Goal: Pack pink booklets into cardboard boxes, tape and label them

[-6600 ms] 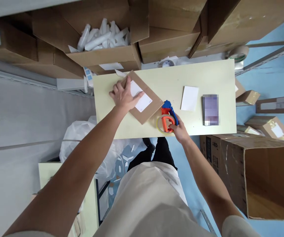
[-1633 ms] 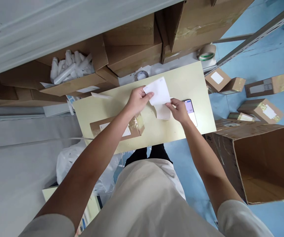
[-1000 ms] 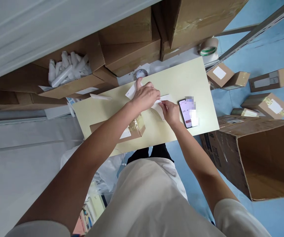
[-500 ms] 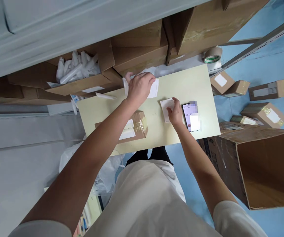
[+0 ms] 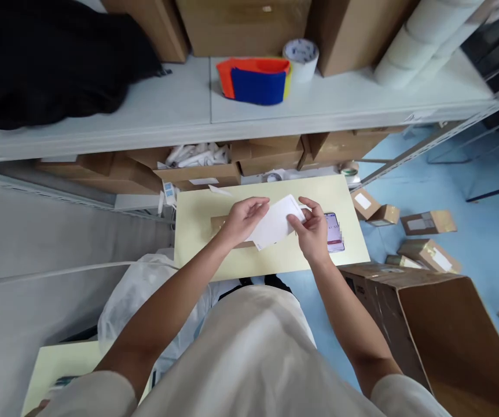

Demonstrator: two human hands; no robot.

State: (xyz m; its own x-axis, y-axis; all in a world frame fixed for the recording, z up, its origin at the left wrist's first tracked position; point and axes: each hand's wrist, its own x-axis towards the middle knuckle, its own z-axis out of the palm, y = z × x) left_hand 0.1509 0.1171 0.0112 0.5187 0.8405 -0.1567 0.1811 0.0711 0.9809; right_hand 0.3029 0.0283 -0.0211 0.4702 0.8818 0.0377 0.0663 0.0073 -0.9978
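Between my two hands, above the pale yellow tabletop (image 5: 197, 263), a white paper slip (image 5: 275, 225) is tilted, blank but for tiny print at its lower corner. My right hand (image 5: 313, 231) pinches its right edge, thumb on top. My left hand (image 5: 246, 219) closes on the left edge with thumb and fingers. Under my left hand, a small brown carton (image 5: 218, 225) lies on the table, mostly hidden. A phone (image 5: 335, 233) with a lit screen rests just right of my right hand.
Above the table runs a grey shelf (image 5: 180, 116) with tape rolls and cartons. Open boxes (image 5: 215, 174) line the table's back edge. A large open carton (image 5: 410, 289) stands at the right, with several small parcels (image 5: 427, 223) on the blue floor. Clear plastic (image 5: 123, 295) hangs at the left.
My hands have come together over the table's middle, and the white slip is now up between them. The view has tilted up, showing the shelf top.
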